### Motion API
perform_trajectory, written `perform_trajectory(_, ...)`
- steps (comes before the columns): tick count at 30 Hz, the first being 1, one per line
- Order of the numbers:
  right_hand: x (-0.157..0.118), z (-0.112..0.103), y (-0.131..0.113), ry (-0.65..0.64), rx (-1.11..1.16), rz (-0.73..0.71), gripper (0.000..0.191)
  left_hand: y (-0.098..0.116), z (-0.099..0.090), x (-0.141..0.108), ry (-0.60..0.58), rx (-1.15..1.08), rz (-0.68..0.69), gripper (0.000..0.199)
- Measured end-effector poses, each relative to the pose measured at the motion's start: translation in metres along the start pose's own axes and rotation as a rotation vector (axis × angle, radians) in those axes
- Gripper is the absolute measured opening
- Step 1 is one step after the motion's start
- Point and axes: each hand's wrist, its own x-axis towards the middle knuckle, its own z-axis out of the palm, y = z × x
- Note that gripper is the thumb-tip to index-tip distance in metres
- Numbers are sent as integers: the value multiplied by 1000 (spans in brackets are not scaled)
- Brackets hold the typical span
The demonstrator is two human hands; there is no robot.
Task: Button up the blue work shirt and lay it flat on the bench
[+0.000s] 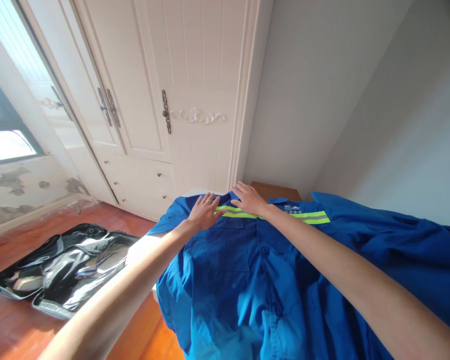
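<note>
A blue work jacket [225, 260] is spread out in front of me, with a yellow-green and grey reflective stripe [311, 217] across its chest and white print on one side. My left hand [204, 211] lies on the upper chest beside the stripe, fingers apart, a ring on one finger. Near the collar, my right hand [248, 198] rests over the stripe with its fingers spread. Neither hand grips the cloth. One sleeve extends to the right edge of the view.
White wardrobe doors and drawers [142, 90] stand ahead. An open black suitcase [65, 270] with things inside lies on the reddish floor [135, 220] at left. A brown box-like object [275, 191] sits behind the jacket, by the grey wall [315, 90]. A window [7, 145] is far left.
</note>
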Motion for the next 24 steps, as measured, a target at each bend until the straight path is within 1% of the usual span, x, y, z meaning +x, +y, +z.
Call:
perform_trajectory(2, 24, 13, 4, -65, 24, 31, 61, -11, 9, 7, -29, 3, -107, 75)
perform_trajectory(4, 38, 28, 12, -148, 58, 74, 61, -22, 17, 6, -65, 5, -188, 75)
perform_trajectory(7, 36, 49, 24, -242, 115, 101, 69, -35, 21, -6, -83, 15, -247, 80)
perform_trajectory(10, 22, 62, 30, -239, 160, 118, 76, -42, 19, -21, -70, 36, -281, 86)
perform_trajectory(13, 17, 62, 30, -210, 204, 128, 74, -42, 12, -29, -52, 60, -277, 84)
perform_trajectory(16, 27, 54, 31, -147, 244, 151, 63, -37, 0, -23, -21, 76, -260, 77)
perform_trajectory(19, 42, 43, 37, -42, 239, 253, 55, -32, -11, -2, 48, 78, -254, 69)
perform_trajectory(21, 51, 38, 42, -3, 222, 315, 56, -33, -14, 14, 93, 65, -236, 57)
perform_trajectory(22, 54, 37, 45, -2, 217, 328, 57, -36, -14, 22, 102, 54, -229, 48)
perform_trajectory(24, 59, 36, 48, -40, 223, 319, 61, -44, -9, 35, 84, 21, -232, 35)
